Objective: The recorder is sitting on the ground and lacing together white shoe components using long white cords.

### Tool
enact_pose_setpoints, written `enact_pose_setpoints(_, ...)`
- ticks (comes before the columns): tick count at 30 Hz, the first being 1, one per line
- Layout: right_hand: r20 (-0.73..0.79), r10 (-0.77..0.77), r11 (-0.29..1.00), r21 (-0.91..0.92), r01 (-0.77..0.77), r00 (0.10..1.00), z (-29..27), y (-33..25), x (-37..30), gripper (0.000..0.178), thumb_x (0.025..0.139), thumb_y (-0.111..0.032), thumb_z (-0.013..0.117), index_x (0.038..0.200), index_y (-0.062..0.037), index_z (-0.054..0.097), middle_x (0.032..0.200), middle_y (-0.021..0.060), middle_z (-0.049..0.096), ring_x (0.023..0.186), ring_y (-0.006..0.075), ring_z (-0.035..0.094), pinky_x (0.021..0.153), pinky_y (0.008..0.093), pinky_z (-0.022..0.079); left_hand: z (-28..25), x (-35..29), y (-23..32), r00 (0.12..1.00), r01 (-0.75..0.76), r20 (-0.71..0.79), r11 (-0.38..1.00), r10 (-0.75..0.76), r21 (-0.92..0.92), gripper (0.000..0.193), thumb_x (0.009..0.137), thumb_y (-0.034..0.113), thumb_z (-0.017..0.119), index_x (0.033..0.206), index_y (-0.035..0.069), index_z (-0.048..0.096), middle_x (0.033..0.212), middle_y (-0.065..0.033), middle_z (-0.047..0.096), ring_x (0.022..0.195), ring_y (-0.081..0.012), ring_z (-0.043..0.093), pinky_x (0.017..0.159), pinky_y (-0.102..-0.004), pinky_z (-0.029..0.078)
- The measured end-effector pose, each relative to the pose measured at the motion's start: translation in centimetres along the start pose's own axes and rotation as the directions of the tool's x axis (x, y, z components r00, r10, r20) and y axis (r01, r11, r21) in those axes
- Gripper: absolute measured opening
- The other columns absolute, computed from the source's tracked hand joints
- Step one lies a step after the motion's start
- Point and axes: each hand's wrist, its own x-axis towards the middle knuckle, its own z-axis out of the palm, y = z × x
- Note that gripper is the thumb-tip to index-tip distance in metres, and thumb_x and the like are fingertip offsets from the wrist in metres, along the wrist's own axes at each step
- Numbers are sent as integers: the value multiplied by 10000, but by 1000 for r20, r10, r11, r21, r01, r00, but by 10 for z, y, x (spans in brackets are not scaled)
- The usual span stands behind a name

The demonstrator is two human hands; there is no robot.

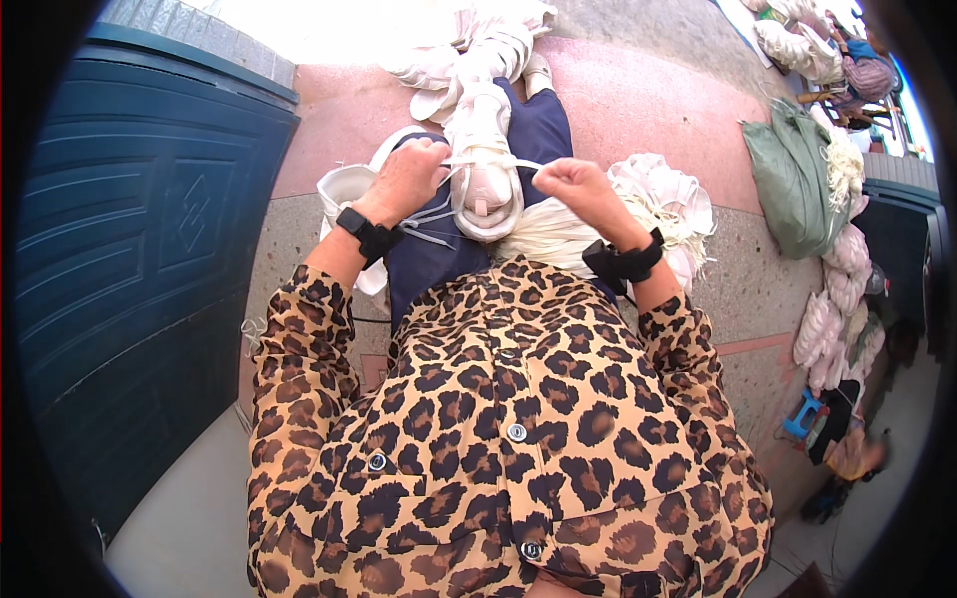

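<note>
A white and pale pink shoe (485,196) rests between my thighs, its open ankle end toward me and its toe pointing away. White shoelace (498,159) runs across its upper, pulled out to both sides. My left hand (411,176) is closed on the lace at the left of the shoe. At the right, my right hand (583,193) pinches the other stretch of lace. A loose lace end hangs below my left hand over the dark blue trousers. Beside my right wrist lies a bundle of cream laces (553,236).
More white shoes (488,50) are heaped beyond my knees, and another white shoe (344,189) lies by my left leg. Blue panelled doors (159,199) stand at left. A green sack (793,184), bundled shoes (822,334) and other people (867,75) are at right.
</note>
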Motion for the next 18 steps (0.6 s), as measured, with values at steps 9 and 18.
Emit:
enact_pose_setpoints(9,-36,-200,770,-624,134,979,75,17,31,215,805,-204,502,767,-13,594,692,198,586,693,357,589,630,423,463,24,-19,6,976,183,-150,968,-158,172,106,780,93,547,841,15,586,759,-160,578,749,-321,563,662,-393,455)
enact_pose_setpoints(18,-81,-312,640,-754,147,947,93,25,42,139,780,-130,496,763,-11,565,655,183,594,619,319,611,553,391,487,40,-15,20,917,340,-232,940,-324,35,126,817,136,492,749,31,509,661,-168,585,649,-328,598,570,-410,484)
